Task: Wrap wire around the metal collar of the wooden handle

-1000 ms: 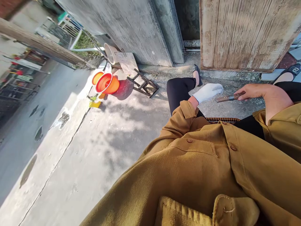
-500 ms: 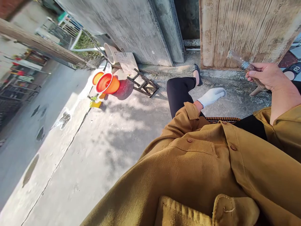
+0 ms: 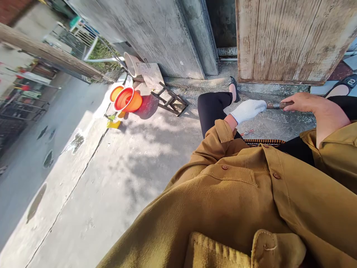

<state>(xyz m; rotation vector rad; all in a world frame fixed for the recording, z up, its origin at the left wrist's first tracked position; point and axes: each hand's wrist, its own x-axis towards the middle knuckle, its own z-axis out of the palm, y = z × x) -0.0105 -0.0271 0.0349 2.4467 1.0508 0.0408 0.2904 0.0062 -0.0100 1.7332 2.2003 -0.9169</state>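
My left hand (image 3: 249, 111), in a white knitted glove, is closed round the left end of a brown wooden stick (image 3: 270, 105). Silvery wire is wound about the stick's middle, between my hands. My bare right hand (image 3: 304, 102) grips the right end, fingers wrapped over it, so that end is hidden. The stick lies nearly level above the concrete ground, between my knees. Below the glove a small reddish thing (image 3: 247, 133) shows, too small to name.
A striped woven rim (image 3: 263, 142) shows at my lap. Off to the left are a small dark wooden stool (image 3: 170, 99), orange buckets (image 3: 128, 99), a yellow object (image 3: 113, 124) and a pale bucket (image 3: 132, 64). A weathered wooden door (image 3: 287, 41) stands ahead.
My right hand has brought the stick down and left from its raised, tilted position, turning it level. The gloved left hand, previously apart from the stick, now holds its left end.
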